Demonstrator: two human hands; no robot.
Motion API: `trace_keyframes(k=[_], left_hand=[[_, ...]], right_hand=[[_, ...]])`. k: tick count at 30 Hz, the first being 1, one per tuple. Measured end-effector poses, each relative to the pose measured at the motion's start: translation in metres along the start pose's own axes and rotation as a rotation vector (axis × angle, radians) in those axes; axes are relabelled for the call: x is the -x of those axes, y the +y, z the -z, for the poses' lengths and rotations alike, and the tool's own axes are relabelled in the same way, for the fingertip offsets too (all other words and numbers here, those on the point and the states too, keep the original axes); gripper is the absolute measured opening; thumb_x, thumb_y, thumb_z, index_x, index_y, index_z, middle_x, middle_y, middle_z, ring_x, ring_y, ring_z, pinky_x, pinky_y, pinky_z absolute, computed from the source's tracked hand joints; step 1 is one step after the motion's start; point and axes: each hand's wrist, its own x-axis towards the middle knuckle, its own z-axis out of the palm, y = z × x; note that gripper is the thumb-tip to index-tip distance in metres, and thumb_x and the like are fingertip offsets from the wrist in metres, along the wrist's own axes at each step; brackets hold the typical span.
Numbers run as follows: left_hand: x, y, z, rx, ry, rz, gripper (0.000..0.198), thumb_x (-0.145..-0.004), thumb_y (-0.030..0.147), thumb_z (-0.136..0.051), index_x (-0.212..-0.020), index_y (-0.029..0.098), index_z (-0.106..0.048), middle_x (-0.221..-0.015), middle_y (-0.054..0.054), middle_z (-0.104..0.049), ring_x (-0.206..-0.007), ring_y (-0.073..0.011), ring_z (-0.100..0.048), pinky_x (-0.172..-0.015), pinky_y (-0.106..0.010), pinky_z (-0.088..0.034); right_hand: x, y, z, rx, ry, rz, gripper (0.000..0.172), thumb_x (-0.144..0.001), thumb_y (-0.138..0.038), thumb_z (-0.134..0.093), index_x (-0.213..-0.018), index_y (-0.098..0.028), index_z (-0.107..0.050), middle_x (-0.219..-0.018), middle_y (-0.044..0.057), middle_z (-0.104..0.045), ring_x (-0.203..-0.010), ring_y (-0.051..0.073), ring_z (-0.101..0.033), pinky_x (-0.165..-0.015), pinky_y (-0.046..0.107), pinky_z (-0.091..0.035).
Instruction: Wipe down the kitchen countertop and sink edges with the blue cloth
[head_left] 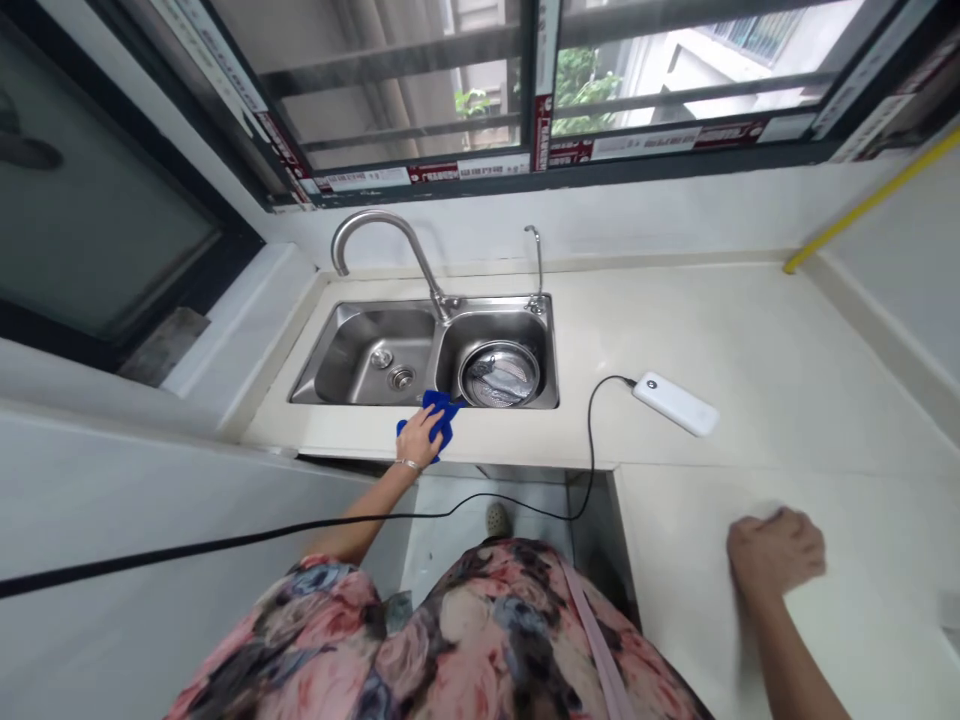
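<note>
My left hand (419,436), with a bracelet at the wrist, is closed on a bright blue cloth (442,408). It presses the cloth on the front strip of the countertop, and one corner reaches the rim of the double steel sink (436,365). In the sink's right bowl sits a round metal basin (534,372) with a crumpled, silvery-grey item (506,380) inside that I cannot identify. My right hand (777,552) rests on the countertop at the right, its fingers curled into a loose fist. I see nothing in it.
A white power bank (675,403) lies on the counter (720,330). Its black cable (480,496) hangs past the front edge and crosses to the left in front of me. Behind the sink stand a curved faucet (405,232) and a thin tap (538,262). A yellow pipe (870,210) runs along the right wall.
</note>
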Motion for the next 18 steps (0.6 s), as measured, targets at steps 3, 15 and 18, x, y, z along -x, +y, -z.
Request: trace_keyframes(k=[3, 15, 18], left_hand=[[-0.002, 0.019, -0.007, -0.016, -0.010, -0.045, 0.049, -0.090, 0.026, -0.055, -0.137, 0.023, -0.070, -0.153, -0.009, -0.059, -0.143, -0.0303, -0.054, -0.122, -0.047, -0.043], [-0.036, 0.070, -0.038, 0.057, -0.044, -0.269, 0.045, -0.090, 0.028, -0.061, -0.133, 0.028, -0.072, -0.145, -0.009, -0.066, -0.132, -0.0290, -0.061, -0.116, -0.047, -0.049], [-0.050, 0.080, -0.052, 0.138, -0.012, -0.195, 0.042, -0.092, 0.034, -0.061, -0.132, 0.032, -0.073, -0.138, -0.007, -0.070, -0.123, -0.0279, -0.067, -0.111, -0.046, -0.053]], right_hand=[[0.002, -0.003, -0.002, -0.037, 0.054, 0.006, 0.060, -0.085, -0.030, -0.047, -0.142, -0.013, -0.051, -0.147, 0.023, -0.051, -0.141, 0.045, -0.042, -0.108, 0.071, -0.041], [0.005, -0.010, 0.000, -0.022, 0.104, 0.009, 0.069, -0.072, -0.025, -0.052, -0.140, -0.015, -0.055, -0.144, 0.023, -0.053, -0.139, 0.045, -0.045, -0.109, 0.071, -0.041], [0.005, -0.020, 0.010, -0.004, 0.098, -0.024, 0.070, -0.070, -0.026, -0.051, -0.139, -0.017, -0.058, -0.142, 0.023, -0.055, -0.136, 0.046, -0.049, -0.105, 0.074, -0.043]])
